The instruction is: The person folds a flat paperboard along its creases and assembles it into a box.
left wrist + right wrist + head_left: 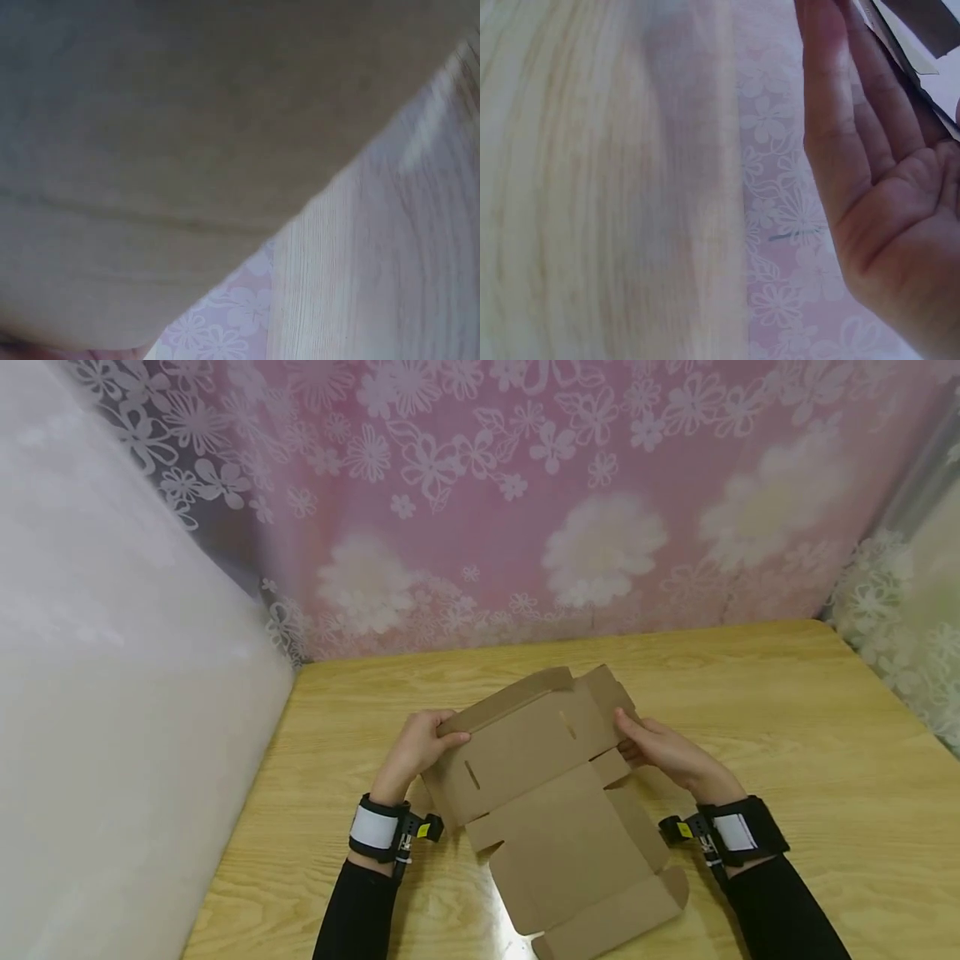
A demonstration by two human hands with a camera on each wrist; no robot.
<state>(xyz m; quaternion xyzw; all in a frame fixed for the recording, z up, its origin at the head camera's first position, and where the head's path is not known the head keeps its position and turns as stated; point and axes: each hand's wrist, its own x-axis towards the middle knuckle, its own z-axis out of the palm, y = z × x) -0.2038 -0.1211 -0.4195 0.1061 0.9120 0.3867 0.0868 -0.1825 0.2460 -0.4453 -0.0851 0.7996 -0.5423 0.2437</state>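
Note:
An unfolded brown cardboard box (570, 843) slants across the middle of the head view, its slotted panel at the far end and tabbed flaps toward the near edge. My left hand (414, 750) grips the far panel's left edge, thumb on top and fingers underneath. At the right corner of that panel, my right hand (671, 756) pinches the cardboard between thumb and fingers. In the left wrist view the cardboard (165, 135) fills most of the frame and hides nearly all of that hand. The right wrist view shows the right hand (900, 195) with its fingers lying along the cardboard.
A wood-grain table (787, 710) lies under the cardboard. Behind it hangs a pink flowered curtain (480, 510), and a white sheet-like surface (135, 693) rises along the left side. Both wrists wear black straps with small cameras (429, 828).

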